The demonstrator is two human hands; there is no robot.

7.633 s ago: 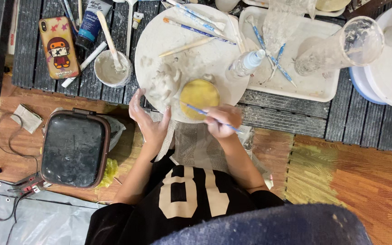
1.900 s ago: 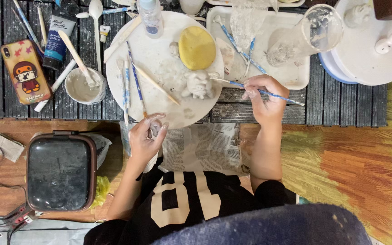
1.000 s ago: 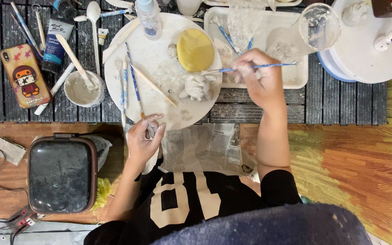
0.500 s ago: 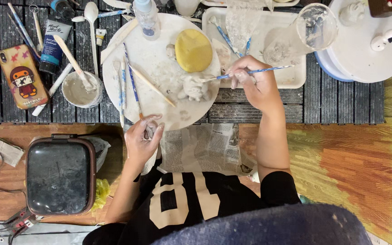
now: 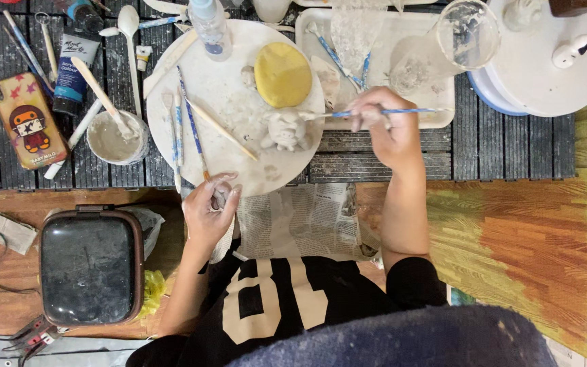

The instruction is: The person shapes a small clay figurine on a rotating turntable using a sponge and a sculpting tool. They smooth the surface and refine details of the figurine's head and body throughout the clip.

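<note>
Two hands: right hand [image 5: 383, 129] brushing clay figure [image 5: 285, 129].

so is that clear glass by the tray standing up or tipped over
Tipped over. The glass lies on its side on the white tray, its round open mouth facing right towards the white turntable. Whether anything is inside, I cannot tell.

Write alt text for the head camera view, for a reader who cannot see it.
Seen from above, a person's right hand holds a thin blue brush to a small pale clay figure on a round white board, while the left hand pinches a small lump of clay. A yellow sponge lies beside the figure.
</note>
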